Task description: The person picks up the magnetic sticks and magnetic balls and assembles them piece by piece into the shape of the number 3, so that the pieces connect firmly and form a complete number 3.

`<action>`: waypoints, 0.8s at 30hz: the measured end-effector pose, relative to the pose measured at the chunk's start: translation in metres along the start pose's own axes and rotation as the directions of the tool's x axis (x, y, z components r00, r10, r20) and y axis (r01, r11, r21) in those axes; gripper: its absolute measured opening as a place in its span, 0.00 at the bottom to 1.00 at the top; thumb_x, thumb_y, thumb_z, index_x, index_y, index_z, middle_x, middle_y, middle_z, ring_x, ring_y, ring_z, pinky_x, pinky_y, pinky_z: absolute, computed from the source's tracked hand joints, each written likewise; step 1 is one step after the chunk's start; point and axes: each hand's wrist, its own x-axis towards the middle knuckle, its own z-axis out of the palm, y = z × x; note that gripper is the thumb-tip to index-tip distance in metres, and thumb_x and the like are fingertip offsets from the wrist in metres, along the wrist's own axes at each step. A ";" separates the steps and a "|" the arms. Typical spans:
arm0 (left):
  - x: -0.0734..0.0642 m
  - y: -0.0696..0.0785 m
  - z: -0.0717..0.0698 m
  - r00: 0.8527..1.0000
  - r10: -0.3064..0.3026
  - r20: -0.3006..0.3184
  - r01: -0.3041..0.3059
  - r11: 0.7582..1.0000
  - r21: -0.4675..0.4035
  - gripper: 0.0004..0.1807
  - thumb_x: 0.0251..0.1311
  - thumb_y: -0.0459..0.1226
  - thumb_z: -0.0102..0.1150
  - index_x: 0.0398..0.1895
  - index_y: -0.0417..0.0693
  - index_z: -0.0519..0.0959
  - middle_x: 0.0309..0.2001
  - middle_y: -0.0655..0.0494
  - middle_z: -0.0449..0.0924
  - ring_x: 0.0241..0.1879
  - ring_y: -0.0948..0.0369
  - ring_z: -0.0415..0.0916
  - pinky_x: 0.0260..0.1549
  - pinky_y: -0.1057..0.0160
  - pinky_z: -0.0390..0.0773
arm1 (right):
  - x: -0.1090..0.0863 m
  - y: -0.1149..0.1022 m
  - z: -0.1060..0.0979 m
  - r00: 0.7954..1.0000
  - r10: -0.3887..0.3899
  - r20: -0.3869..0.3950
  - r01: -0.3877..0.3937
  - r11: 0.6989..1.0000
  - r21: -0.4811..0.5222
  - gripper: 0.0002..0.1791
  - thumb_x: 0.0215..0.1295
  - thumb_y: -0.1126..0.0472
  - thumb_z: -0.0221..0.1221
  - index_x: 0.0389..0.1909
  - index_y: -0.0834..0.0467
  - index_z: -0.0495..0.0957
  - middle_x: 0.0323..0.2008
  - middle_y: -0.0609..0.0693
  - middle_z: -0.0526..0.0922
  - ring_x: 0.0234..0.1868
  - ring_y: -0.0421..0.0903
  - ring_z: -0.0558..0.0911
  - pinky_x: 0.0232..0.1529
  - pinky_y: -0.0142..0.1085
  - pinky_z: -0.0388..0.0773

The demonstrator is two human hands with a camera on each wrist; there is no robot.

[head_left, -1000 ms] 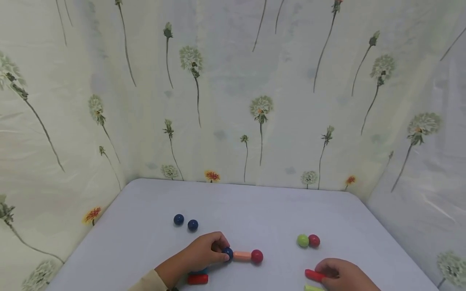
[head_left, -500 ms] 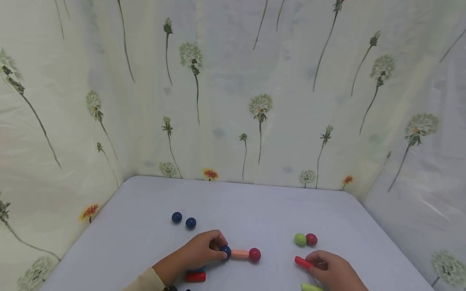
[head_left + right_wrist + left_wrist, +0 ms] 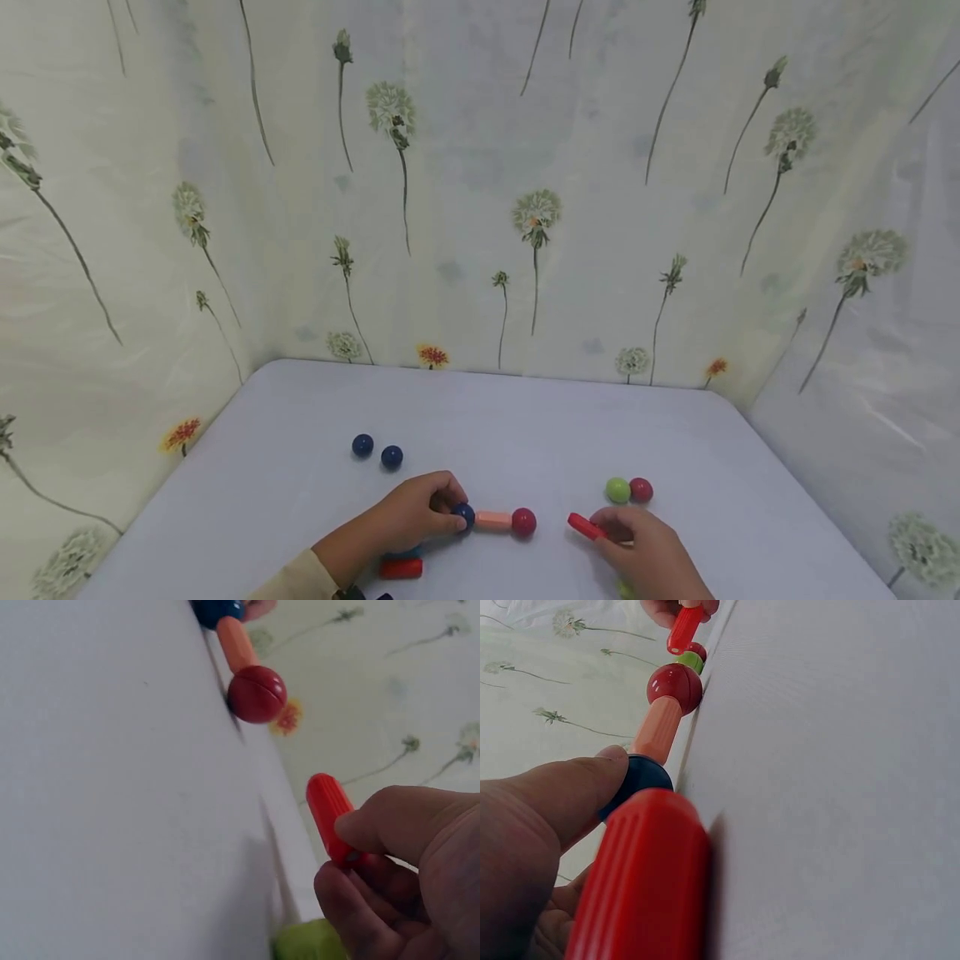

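Observation:
My left hand (image 3: 422,508) pinches a dark blue ball (image 3: 464,517) between thumb and fingers, low over the table. From that ball an orange ribbed stick (image 3: 492,521) runs right to a red ball (image 3: 523,522), the three in one line. Thumb and fingers of my right hand (image 3: 645,546) grip a red ribbed stick (image 3: 585,526), its free end pointing toward the red ball with a gap between. Another red stick (image 3: 649,877) looms large in the left wrist view, in front of the blue ball. That view also shows the gripped stick's end face.
Two dark blue balls (image 3: 363,446) lie at the back left. A green ball (image 3: 618,490) and a second red ball (image 3: 641,490) sit together at the right. A blue stick (image 3: 403,552) lies under my left forearm, and a yellow-green piece (image 3: 309,941) is beside my right hand.
My right hand has carried the red stick leftward, toward the red ball and away from the yellow-green piece. The left hand keeps its pinch on the blue ball.

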 end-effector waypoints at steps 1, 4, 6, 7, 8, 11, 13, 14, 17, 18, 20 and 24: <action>0.000 0.000 0.000 1.000 0.002 0.001 -0.002 1.000 -0.001 0.12 0.61 0.40 0.75 0.43 0.61 0.81 0.39 0.63 0.82 0.41 0.60 0.77 0.44 0.57 0.78 | 0.000 -0.002 0.002 1.000 0.003 -0.002 -0.003 1.000 -0.001 0.12 0.60 0.61 0.74 0.44 0.51 0.87 0.40 0.43 0.87 0.42 0.42 0.84 0.52 0.50 0.84; 0.002 0.000 0.000 1.000 0.008 0.007 -0.008 1.000 -0.004 0.12 0.61 0.40 0.75 0.43 0.62 0.81 0.39 0.63 0.82 0.42 0.60 0.77 0.45 0.57 0.78 | 0.001 -0.010 0.009 1.000 -0.002 -0.016 0.002 1.000 -0.008 0.13 0.60 0.60 0.74 0.45 0.51 0.87 0.40 0.43 0.86 0.41 0.42 0.83 0.52 0.50 0.85; 0.002 0.001 0.000 1.000 0.012 0.005 -0.012 1.000 0.000 0.12 0.61 0.40 0.75 0.43 0.61 0.81 0.39 0.63 0.82 0.41 0.60 0.77 0.44 0.57 0.78 | 0.002 -0.015 0.014 1.000 -0.005 -0.031 0.004 1.000 -0.021 0.13 0.61 0.60 0.74 0.45 0.51 0.87 0.40 0.43 0.86 0.41 0.42 0.83 0.51 0.49 0.85; 0.002 0.001 0.000 1.000 0.014 0.004 -0.014 1.000 0.002 0.12 0.61 0.41 0.75 0.43 0.61 0.81 0.39 0.63 0.82 0.41 0.60 0.77 0.44 0.57 0.78 | 0.003 -0.018 0.017 0.999 -0.008 -0.040 0.007 1.000 -0.028 0.13 0.60 0.59 0.74 0.46 0.51 0.87 0.39 0.43 0.86 0.40 0.42 0.82 0.50 0.49 0.85; 0.002 0.001 0.000 1.000 0.015 0.003 -0.015 1.000 0.002 0.12 0.61 0.40 0.75 0.43 0.61 0.81 0.38 0.62 0.82 0.41 0.59 0.77 0.43 0.58 0.77 | 0.003 -0.020 0.019 0.999 -0.005 -0.050 0.003 1.000 -0.031 0.13 0.60 0.59 0.74 0.45 0.51 0.87 0.39 0.43 0.86 0.39 0.42 0.82 0.49 0.48 0.85; 0.002 0.001 0.000 1.000 0.012 0.005 -0.012 1.000 0.004 0.12 0.61 0.41 0.75 0.43 0.61 0.81 0.38 0.61 0.82 0.40 0.59 0.77 0.41 0.59 0.76 | 0.005 -0.027 0.024 0.997 0.016 -0.079 -0.017 1.000 -0.024 0.11 0.61 0.60 0.73 0.44 0.52 0.87 0.36 0.43 0.86 0.38 0.43 0.80 0.47 0.46 0.85; 0.001 0.001 0.001 1.000 0.011 0.008 -0.011 1.000 -0.002 0.12 0.60 0.41 0.75 0.43 0.61 0.81 0.38 0.61 0.82 0.40 0.59 0.77 0.41 0.59 0.76 | 0.006 -0.030 0.027 0.995 0.039 -0.091 -0.039 0.999 0.004 0.11 0.61 0.61 0.73 0.45 0.53 0.86 0.36 0.43 0.86 0.37 0.43 0.80 0.46 0.44 0.84; 0.001 0.000 0.001 1.000 0.012 0.008 -0.011 1.000 -0.004 0.12 0.60 0.41 0.75 0.43 0.61 0.81 0.38 0.61 0.82 0.40 0.59 0.77 0.40 0.59 0.76 | 0.007 -0.031 0.028 0.994 0.051 -0.095 -0.049 0.999 0.023 0.11 0.62 0.62 0.72 0.45 0.53 0.86 0.36 0.43 0.86 0.37 0.43 0.80 0.46 0.43 0.84; 0.000 0.000 0.001 1.000 0.023 0.006 -0.023 1.000 -0.010 0.12 0.61 0.41 0.75 0.43 0.61 0.81 0.38 0.62 0.82 0.40 0.59 0.77 0.40 0.59 0.76 | 0.009 -0.035 0.032 0.991 0.089 -0.099 -0.081 0.994 0.075 0.13 0.62 0.62 0.71 0.47 0.55 0.86 0.37 0.45 0.87 0.38 0.44 0.81 0.45 0.42 0.85; 0.000 0.000 0.001 1.000 0.029 0.004 -0.029 1.000 -0.013 0.12 0.61 0.40 0.75 0.43 0.61 0.81 0.38 0.62 0.82 0.40 0.59 0.77 0.40 0.60 0.76 | 0.010 -0.036 0.032 0.990 0.101 -0.097 -0.092 0.991 0.093 0.13 0.62 0.62 0.71 0.48 0.56 0.86 0.38 0.46 0.87 0.39 0.45 0.80 0.44 0.41 0.85; 0.000 0.000 0.001 0.999 0.033 0.004 -0.033 0.999 -0.013 0.12 0.61 0.41 0.75 0.43 0.61 0.81 0.38 0.62 0.82 0.40 0.59 0.78 0.40 0.60 0.76 | 0.012 -0.038 0.035 0.987 0.128 -0.093 -0.115 0.984 0.135 0.13 0.63 0.62 0.71 0.48 0.56 0.86 0.38 0.47 0.87 0.40 0.46 0.80 0.42 0.40 0.85; 0.000 0.000 0.001 1.000 0.028 0.002 -0.028 1.000 -0.011 0.12 0.61 0.41 0.75 0.43 0.61 0.81 0.38 0.62 0.82 0.40 0.59 0.78 0.41 0.59 0.77 | 0.016 -0.042 0.040 0.983 0.168 -0.072 -0.147 0.960 0.238 0.14 0.65 0.60 0.70 0.50 0.56 0.85 0.39 0.50 0.86 0.40 0.47 0.80 0.39 0.37 0.83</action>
